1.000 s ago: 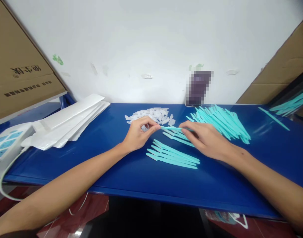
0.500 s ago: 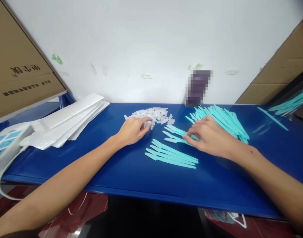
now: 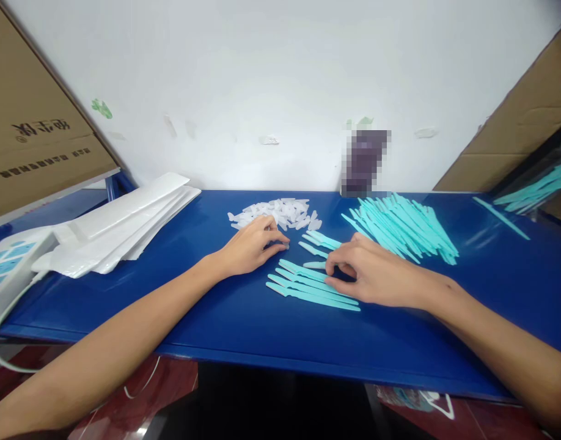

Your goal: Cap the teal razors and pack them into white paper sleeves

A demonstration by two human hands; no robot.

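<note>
Between the thumb and fingertips of my left hand [image 3: 255, 247] is a small translucent cap [image 3: 286, 245], mostly hidden by the fingers. Just behind that hand lies a pile of whitish clear plastic caps [image 3: 287, 212]. My right hand [image 3: 367, 272] hovers low over teal eyebrow razors, its thumb and forefinger curved and slightly apart, nearest the top razor of a front row [image 3: 315, 290]. Several razors lie side by side in that row, tips to the left. A second row [image 3: 324, 238] sits behind it, partly covered by the right hand.
A big heap of teal razors [image 3: 409, 226] is at the back right, with one loose razor [image 3: 500, 217] beyond. White plastic bags [image 3: 129, 220] and a power strip [image 3: 21, 263] occupy the left. A blurred dark phone-like object [image 3: 365, 162] leans against the wall. Cardboard boxes [image 3: 37, 104] flank the table.
My right hand has moved left and toward me, from the back row of razors to the front row. My left hand has drawn slightly away from the cap pile with a cap in its fingertips.
</note>
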